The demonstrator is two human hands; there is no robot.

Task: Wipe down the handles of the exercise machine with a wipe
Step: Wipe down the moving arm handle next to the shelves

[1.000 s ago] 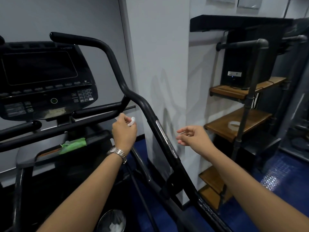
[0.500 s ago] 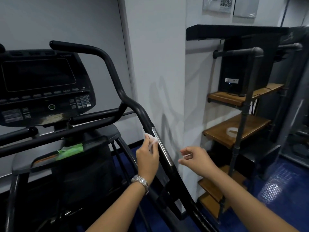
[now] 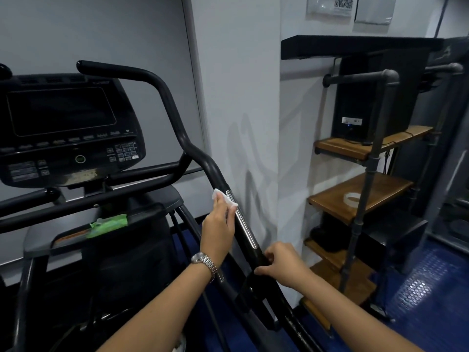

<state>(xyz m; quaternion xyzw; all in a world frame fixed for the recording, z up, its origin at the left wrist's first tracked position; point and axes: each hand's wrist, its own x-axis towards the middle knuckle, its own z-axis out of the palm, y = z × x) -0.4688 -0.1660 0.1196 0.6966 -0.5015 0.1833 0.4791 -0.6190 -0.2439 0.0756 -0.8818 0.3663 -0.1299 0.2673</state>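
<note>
Fingers (image 3: 223, 208) of the left hand (image 3: 218, 232) pressed together, those of the right hand (image 3: 284, 265) curled in a grip lower down: use that lower grip to steady the exercise machine (image 3: 68, 128). Sweep firmly down the long right handle (image 3: 214, 170), rolling the wrist to reach the far side too, then slow over the silver grip strip (image 3: 245, 227), likely a trap for grime. Spread the white wipe (image 3: 217, 193), pinched against the top of that strip, flat rather than bunched, and shift the lower grip aside before reaching it.

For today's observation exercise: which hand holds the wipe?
The left hand, wearing the wristwatch, holds the wipe; the right hand only grips the handle lower down.
</note>
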